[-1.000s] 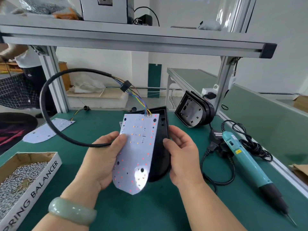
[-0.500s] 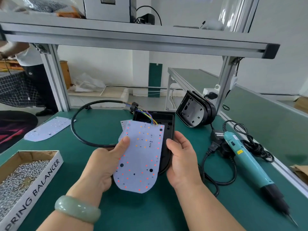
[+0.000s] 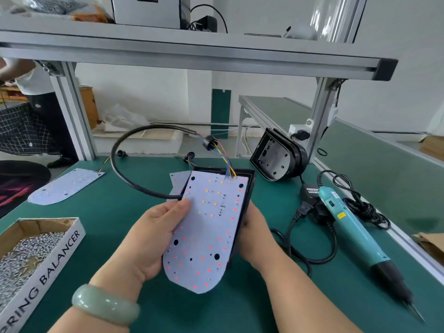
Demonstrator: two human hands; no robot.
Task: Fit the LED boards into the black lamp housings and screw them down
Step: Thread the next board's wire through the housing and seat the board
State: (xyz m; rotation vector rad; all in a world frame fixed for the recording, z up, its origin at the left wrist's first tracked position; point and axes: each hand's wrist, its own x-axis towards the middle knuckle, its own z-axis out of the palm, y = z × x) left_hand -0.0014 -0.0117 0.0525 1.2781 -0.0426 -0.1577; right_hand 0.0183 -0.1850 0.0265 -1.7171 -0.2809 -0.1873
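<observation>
Both grips busy: left grip [image 3: 153,239] pinches board [image 3: 206,227] edge, right grip [image 3: 258,236] curled round housing [image 3: 249,186] beneath, above worktop [image 3: 115,212]. Board tilted, not seated. Reads as fit step. Next: lay flat, align holes; screws [image 3: 26,251], driver [image 3: 355,236] lie alongside.

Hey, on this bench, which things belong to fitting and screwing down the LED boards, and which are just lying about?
For the job: held LED board, black housing beneath it, spare LED board, second housing, screw box, teal screwdriver.
Just lying about: cardboard at right, white box on shelf.
</observation>
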